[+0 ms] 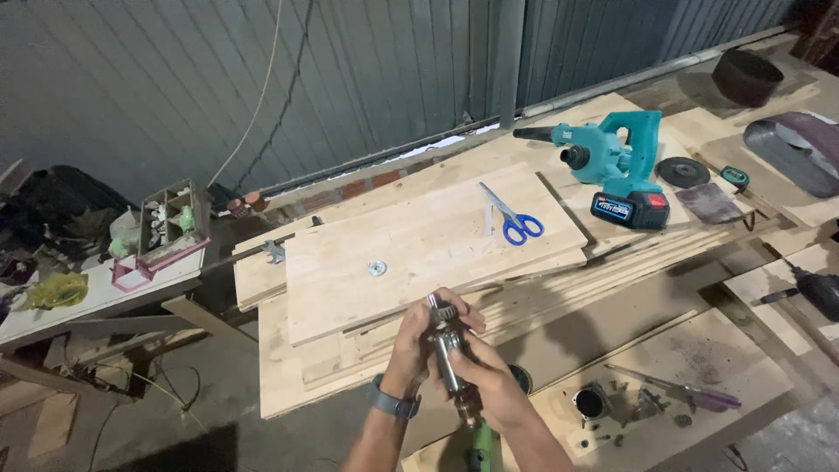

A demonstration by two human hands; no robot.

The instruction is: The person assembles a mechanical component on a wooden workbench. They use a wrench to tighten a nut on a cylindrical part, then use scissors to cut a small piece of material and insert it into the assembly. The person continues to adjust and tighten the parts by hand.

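I hold the metal motor shaft upright between both hands, gear end up. My left hand wraps its upper part, my right hand clamps lower (probably near the green housing), above the counter.

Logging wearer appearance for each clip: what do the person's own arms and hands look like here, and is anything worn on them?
Both forearms are bare, with no sleeves in view, and both hands are bare too: no gloves. The left hand has a dark grey wristband, like a watch or fitness band, around the wrist. The right hand and its wrist show nothing worn. No rings can be made out.
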